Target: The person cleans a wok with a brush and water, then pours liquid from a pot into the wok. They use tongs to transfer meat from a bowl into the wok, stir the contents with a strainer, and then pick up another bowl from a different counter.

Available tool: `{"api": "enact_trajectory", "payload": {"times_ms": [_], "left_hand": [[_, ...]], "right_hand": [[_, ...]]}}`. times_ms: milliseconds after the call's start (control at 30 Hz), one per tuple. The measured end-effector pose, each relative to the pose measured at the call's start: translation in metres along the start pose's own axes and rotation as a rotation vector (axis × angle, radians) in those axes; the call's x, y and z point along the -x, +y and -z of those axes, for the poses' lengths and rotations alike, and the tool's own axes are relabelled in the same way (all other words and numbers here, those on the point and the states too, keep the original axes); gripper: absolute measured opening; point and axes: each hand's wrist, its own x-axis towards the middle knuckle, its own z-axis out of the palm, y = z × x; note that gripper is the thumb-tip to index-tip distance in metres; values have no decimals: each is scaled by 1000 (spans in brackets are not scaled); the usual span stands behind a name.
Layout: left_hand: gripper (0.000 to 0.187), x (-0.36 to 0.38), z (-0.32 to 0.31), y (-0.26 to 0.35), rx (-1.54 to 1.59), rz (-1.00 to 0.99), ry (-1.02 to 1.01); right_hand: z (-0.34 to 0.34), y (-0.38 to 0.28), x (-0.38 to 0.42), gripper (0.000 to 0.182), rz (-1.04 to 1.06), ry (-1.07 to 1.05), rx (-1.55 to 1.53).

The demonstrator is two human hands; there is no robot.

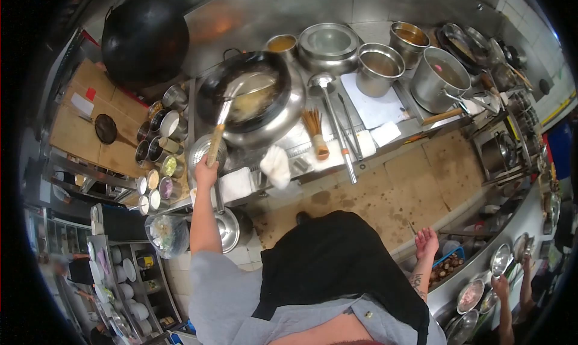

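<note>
Fingers of the left hand [206,175] grip a long wooden-handled metal utensil [215,144].
It reaches into a round black wok [210,92] at the view's eleven o'clock; the right hand [426,243], loosely open, is at four.

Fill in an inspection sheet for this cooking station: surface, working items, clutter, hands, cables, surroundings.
Surface: steel counter, crowded with pots and tools.
Working items: wooden-handled utensil extending over a dark wok; yellowish contents inside.
Clutter: bamboo brush, long steel ladle and crumpled white cloth near the front edge.
Hands: left hand closed around the utensil's handle; right hand empty, fingers loosely curled, away from the counter.
Cables: nothing seen.
Surroundings: brown floor with dark stains; another person's hand at lower right.
</note>
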Motion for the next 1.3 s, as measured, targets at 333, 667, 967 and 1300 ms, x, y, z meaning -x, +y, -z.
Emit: {"api": "enact_trajectory", "payload": {"times_ms": [333, 667, 967, 1300], "left_hand": [[59, -9, 17, -68, -242, -74, -5], [69, -56, -2, -81, -480, -175, 50], [60, 1, 12, 26, -338, -251, 199], [19, 133, -91, 144, 707, -60, -437]], "right_hand": [[74, -27, -30, 46, 152, 14, -210], [155, -105, -13, 53, 473, 606, -986], [209, -103, 6, 34, 563, 1233, -1183], [13, 9, 57, 22, 409, 178, -61]]}}
